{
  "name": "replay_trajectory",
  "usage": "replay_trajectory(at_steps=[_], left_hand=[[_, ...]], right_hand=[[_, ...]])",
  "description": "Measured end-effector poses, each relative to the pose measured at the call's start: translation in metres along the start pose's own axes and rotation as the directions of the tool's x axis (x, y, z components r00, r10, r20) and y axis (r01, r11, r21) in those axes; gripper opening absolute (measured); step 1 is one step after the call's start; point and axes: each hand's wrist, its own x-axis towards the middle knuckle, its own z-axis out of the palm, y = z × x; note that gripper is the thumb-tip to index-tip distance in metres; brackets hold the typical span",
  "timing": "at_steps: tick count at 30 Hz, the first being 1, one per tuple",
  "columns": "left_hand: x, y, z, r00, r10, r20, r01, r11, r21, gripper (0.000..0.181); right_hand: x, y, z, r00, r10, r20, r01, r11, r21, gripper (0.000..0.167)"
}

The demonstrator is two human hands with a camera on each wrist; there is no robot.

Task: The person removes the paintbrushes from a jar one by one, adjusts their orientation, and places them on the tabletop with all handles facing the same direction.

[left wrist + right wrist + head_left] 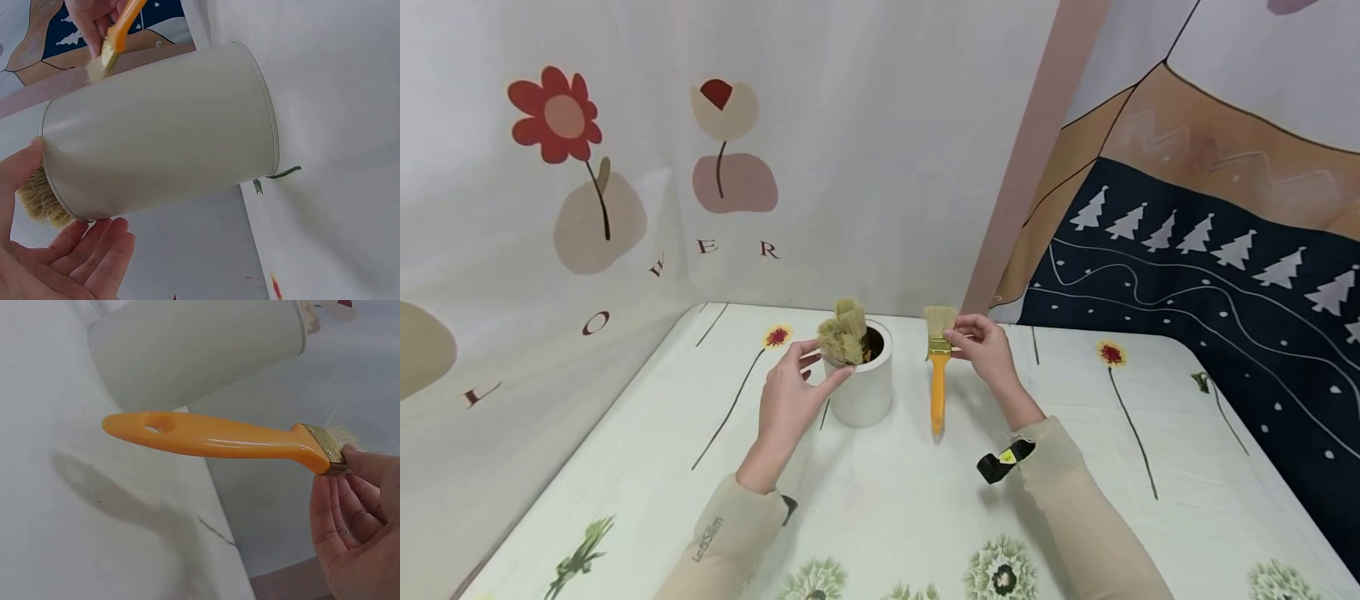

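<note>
Printed cloth (880,150) hangs behind a flower-patterned worktop (865,508), where a white pot (861,398) stands upright. At its rim, the left hand (792,398) rests with thumb and fingers spread, gripping nothing. Just right of the pot, the right hand (987,346) pinches an orange-handled paintbrush (937,392) by its metal band, bristles up, above the worktop. Bristle clumps (844,335) poke from the pot's mouth.

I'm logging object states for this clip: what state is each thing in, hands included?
White container: upright on the table, top open.
Bristles in the container: poking above its rim.
Paintbrush: held clear of the table, bristles up.
Left hand: at the container's rim.
Right hand: pinching the paintbrush's metal band.
</note>
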Motion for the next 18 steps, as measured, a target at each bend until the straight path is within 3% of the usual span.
replay_trajectory(at_steps=[10,18], left_hand=[[0.0,0.001,0.0,1.0,-0.005,0.0,0.005,1.0,0.003,0.069],[-0.001,0.001,-0.001,1.0,-0.009,0.002,0.009,1.0,-0.001,0.07]], right_hand=[[0.01,0.025,0.007,0.987,0.156,0.04,-0.156,0.988,0.002,0.037],[0.015,0.038,0.009,0.976,0.203,0.077,-0.201,0.979,-0.027,0.042]])
